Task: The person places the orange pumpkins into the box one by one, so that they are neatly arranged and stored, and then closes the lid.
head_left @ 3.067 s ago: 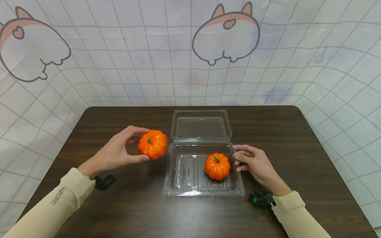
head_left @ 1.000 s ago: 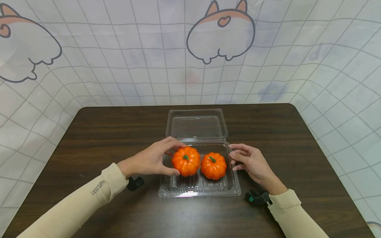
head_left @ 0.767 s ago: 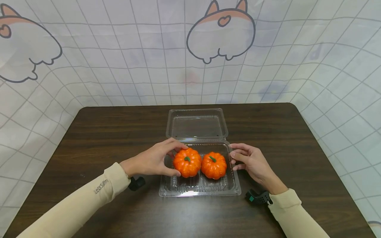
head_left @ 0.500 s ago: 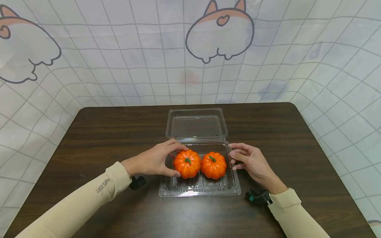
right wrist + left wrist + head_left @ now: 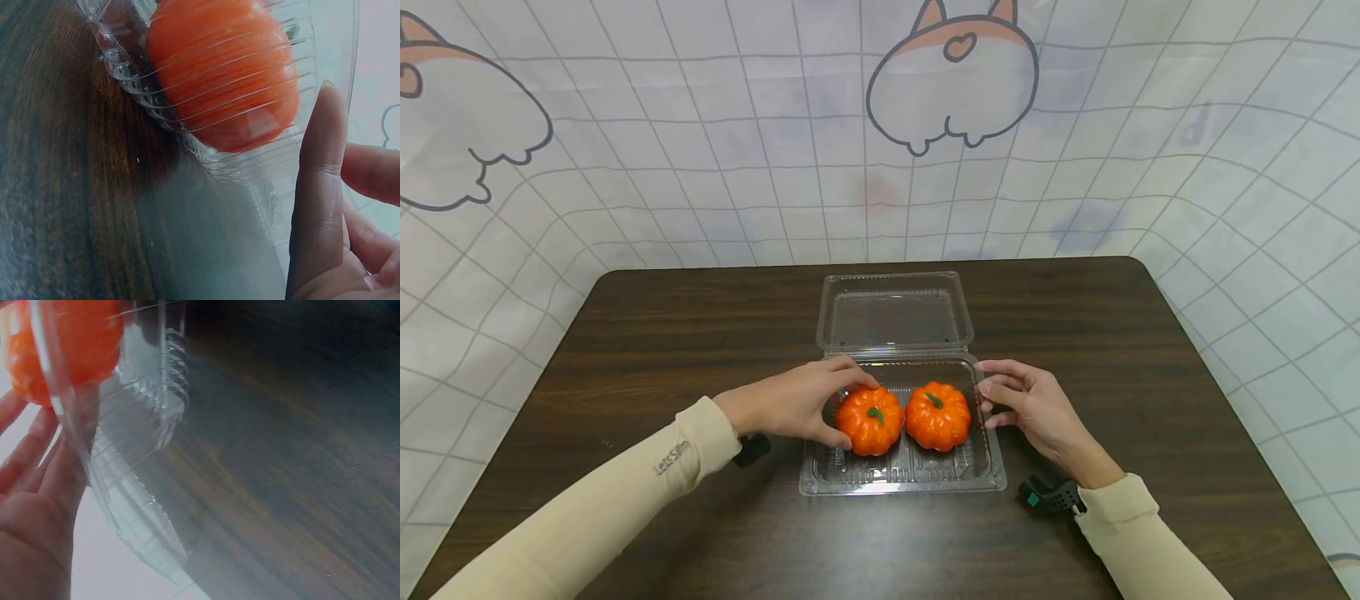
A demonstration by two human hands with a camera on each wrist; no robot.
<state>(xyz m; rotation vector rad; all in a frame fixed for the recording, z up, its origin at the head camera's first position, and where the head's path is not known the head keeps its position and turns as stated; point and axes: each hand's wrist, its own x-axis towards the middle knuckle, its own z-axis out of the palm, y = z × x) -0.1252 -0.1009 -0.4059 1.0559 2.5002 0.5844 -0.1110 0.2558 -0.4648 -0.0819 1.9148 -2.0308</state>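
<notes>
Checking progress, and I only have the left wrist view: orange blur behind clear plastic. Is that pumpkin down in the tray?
Observer: Yes, the left pumpkin sits in the clear clamshell tray, with the left hand gripping it.
Operator: Anything else in there?
Observer: A second pumpkin sits beside it, to its right.
Operator: Where's the other hand?
Observer: The right hand rests at the tray's right wall.
Operator: Lid?
Observer: The lid lies open, flat behind the tray.

Two pumpkins (image 5: pixel 870 420) (image 5: pixel 937 416): orange, green stems. Box (image 5: pixel 895 321): clear. Table (image 5: pixel 700 333): dark brown woodgrain. Backdrop (image 5: pixel 700 167), upper frame: white, grey grid.
</notes>
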